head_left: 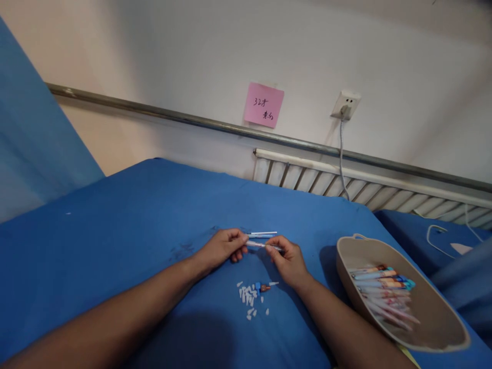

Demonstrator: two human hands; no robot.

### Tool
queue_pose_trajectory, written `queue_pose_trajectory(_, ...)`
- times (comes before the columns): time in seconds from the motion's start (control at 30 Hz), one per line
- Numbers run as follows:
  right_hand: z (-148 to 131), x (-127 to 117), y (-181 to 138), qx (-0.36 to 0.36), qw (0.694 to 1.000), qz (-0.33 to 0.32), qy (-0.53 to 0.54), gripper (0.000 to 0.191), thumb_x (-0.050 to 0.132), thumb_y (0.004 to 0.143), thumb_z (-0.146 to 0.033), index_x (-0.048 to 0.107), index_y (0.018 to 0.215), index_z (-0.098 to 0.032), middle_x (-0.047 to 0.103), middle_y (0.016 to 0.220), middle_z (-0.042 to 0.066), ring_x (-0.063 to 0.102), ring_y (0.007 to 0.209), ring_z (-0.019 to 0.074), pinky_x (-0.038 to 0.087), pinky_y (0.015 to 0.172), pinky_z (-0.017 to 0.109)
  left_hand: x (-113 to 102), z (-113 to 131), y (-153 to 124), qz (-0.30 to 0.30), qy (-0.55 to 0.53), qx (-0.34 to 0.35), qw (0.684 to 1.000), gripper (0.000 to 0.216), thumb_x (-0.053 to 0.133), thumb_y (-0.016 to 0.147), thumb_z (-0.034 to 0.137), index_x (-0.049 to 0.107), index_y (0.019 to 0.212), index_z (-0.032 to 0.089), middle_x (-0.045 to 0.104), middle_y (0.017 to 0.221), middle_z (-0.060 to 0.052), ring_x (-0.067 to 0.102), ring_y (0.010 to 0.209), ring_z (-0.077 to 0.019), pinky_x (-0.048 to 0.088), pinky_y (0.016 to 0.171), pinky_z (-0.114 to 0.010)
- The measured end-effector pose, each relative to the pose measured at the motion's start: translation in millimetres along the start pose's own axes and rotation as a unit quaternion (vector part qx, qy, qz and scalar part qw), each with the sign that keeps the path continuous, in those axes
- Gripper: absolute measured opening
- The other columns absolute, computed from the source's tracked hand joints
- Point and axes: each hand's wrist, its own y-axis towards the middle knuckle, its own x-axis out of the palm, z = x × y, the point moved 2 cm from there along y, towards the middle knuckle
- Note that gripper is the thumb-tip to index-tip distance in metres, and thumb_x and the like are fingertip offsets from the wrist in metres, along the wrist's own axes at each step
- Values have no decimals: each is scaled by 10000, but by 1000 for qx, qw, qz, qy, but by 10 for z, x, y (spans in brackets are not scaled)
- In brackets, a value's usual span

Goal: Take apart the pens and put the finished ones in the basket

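My left hand point(223, 248) and my right hand point(287, 259) meet over a blue cloth-covered table point(126, 225). Both pinch the same thin pale pen barrel point(258, 244), the left at one end, the right at the other. Two loose thin pen parts point(262, 234) lie on the cloth just beyond the fingers. Below the hands sits a small heap of several white pen pieces point(249, 296), with a blue and orange cap point(262, 288) among them.
A beige oval basket point(442, 328) holding several colourful pens point(384, 287) stands at the right. Behind the table are a radiator point(346, 179), a wall socket with a grey cable point(346, 105) and a pink sticky note point(263, 105).
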Motion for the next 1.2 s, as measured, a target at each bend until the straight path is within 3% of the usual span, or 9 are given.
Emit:
queue_pose_trajectory(0.13, -4, -5, 6, -3, 1000, 4, -5, 178, 570, 801, -351, 662, 813, -199, 567, 596, -35, 489, 536, 116, 388, 535, 221, -20, 37, -5, 0, -46, 67, 997, 319, 772, 605, 253, 621, 871, 165, 644, 1058, -56, 600, 924, -155, 458, 777, -241)
queue_pose_trajectory(0.23, -43, -7, 15, -29, 999, 8, -15, 155, 582, 801, -327, 678, 810, -206, 611, 654, -23, 532, 593, 128, 411, 586, 233, -12, 0, 11, -12, -29, 19, 999, 345, 655, 740, 422, 597, 954, 157, 674, 889, -62, 617, 719, -142, 464, 612, -243)
queue_pose_trajectory(0.33, -99, -17, 26, -71, 997, 18, -18, 121, 601, 793, -295, 696, 806, -220, 653, 765, 3, 583, 723, 156, 436, 690, 261, 4, -37, 22, -18, 27, 0, 999, 359, 611, 751, 493, 589, 777, 136, 613, 631, -8, 513, 490, -97, 385, 476, -217)
queue_pose_trajectory(0.5, -130, -32, 37, -96, 994, 28, -45, 81, 632, 782, -277, 707, 789, -245, 666, 790, 16, 586, 781, 180, 426, 751, 295, 5, 21, -10, -15, 8, 63, 998, 341, 771, 603, 298, 608, 865, 154, 632, 772, 2, 569, 689, -113, 429, 643, -219)
queue_pose_trajectory(0.6, -111, -35, 41, -102, 992, 34, -62, 80, 630, 791, -276, 704, 801, -246, 671, 799, 18, 585, 790, 183, 421, 766, 305, 9, 10, -9, -11, -10, 26, 1000, 390, 690, 702, 414, 573, 974, 160, 652, 840, -33, 587, 666, -122, 446, 598, -231)
queue_pose_trajectory(0.7, -94, -40, 44, -107, 990, 43, -75, 81, 627, 797, -279, 698, 808, -241, 671, 804, 16, 587, 796, 180, 420, 769, 303, 12, -29, 13, -6, 22, -10, 1000, 390, 554, 783, 525, 568, 802, 135, 620, 665, -25, 519, 497, -99, 395, 473, -215)
queue_pose_trajectory(0.9, -86, -52, 48, -110, 989, 51, -85, 85, 621, 800, -270, 693, 805, -225, 671, 789, 13, 591, 774, 166, 429, 741, 286, 2, 19, 7, 11, 14, 62, 998, 316, 741, 616, 326, 595, 836, 153, 579, 699, 24, 521, 618, -95, 412, 578, -204)
queue_pose_trajectory(1.03, -75, -42, 63, -101, 990, 55, -76, 87, 616, 800, -267, 686, 794, -216, 661, 766, 4, 590, 757, 157, 433, 713, 272, 3, 30, -3, 10, 15, 42, 999, 433, 702, 668, 399, 581, 1003, 153, 608, 745, -2, 555, 647, -118, 439, 603, -230)
queue_pose_trajectory(1.2, -111, 1, 89, -100, 990, 53, -81, 78, 636, 785, -263, 686, 768, -206, 665, 757, 4, 596, 751, 152, 441, 728, 271, -34, 50, 22, 21, 64, 11, 998, 378, 602, 721, 519, 588, 742, 141, 575, 588, 14, 519, 534, -108, 414, 542, -224)
